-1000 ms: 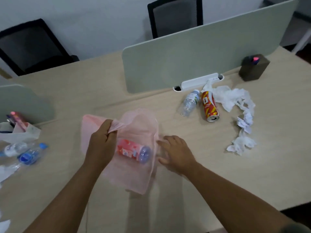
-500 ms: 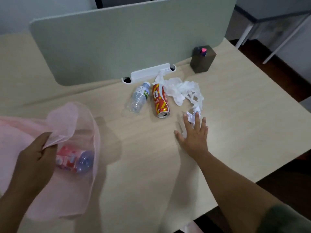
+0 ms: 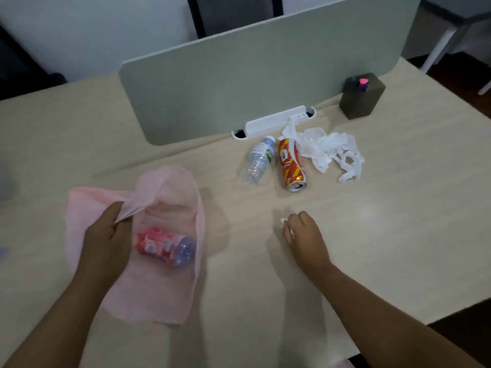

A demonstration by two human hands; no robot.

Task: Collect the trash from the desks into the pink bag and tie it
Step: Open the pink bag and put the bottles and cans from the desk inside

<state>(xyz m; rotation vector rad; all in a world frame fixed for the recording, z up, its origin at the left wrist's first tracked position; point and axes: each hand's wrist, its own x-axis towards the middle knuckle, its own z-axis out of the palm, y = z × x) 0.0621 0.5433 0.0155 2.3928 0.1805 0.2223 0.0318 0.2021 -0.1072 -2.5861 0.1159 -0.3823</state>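
Both forearms are bare to the bottom edge of the view; the left hand and right hand wear no gloves, rings or watch.

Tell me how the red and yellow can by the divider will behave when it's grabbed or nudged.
The red and yellow can lies on its side, so a nudge would probably roll it. It looks opened and likely light, perhaps easily dented. The clear bottle beside it may get knocked.

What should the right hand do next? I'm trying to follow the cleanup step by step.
Probably carry the bit of white paper in the right hand over to the pink bag and drop it in. The left hand holds the bag's mouth open, with one bottle already inside, while the clear bottle, the can and the tissue pile wait on the desk.
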